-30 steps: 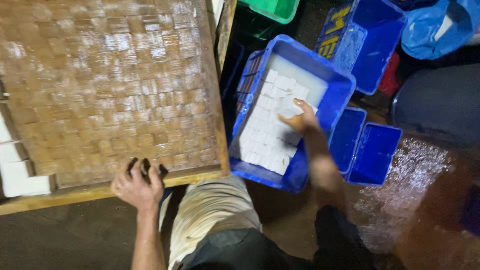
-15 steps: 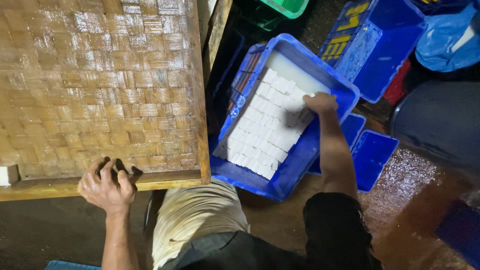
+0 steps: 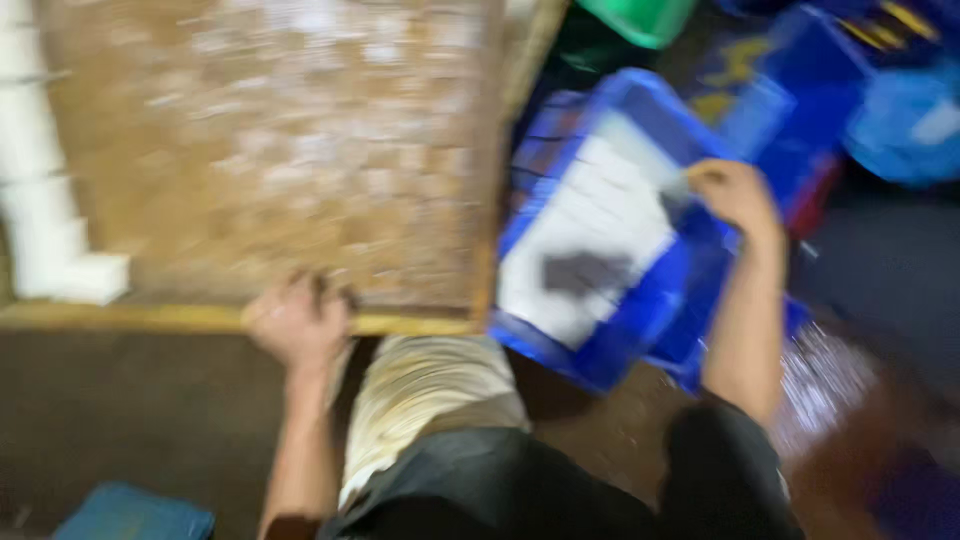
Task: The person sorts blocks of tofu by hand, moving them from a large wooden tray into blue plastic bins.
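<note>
View from above, heavily blurred by motion.

Left hand (image 3: 298,322) — resting on the near wooden edge of a woven bamboo tray (image 3: 270,150); fingers curled over the frame, grip closed on the edge.

Right hand (image 3: 735,195) — reached out to the far right rim of a blue plastic crate (image 3: 590,350); grip appears bunched at the rim, though blur hides whether it pinches anything — cannot tell.

Blue plastic crate — on the floor just right of the tray, tilted in the view, filled with white blocks (image 3: 600,220) in rows. A dark smudge lies across the near blocks; its nature is unclear.

Woven bamboo tray — large, flat, tan, with pale residue across its weave. A few white cubes (image 3: 45,200) stand along its left edge, down to the near left corner.

Surroundings — further blue crates (image 3: 790,100) far right, a green container (image 3: 640,18) at the far edge, wet dark floor (image 3: 840,390) near right, a blue object (image 3: 130,512) at the near left.
</note>
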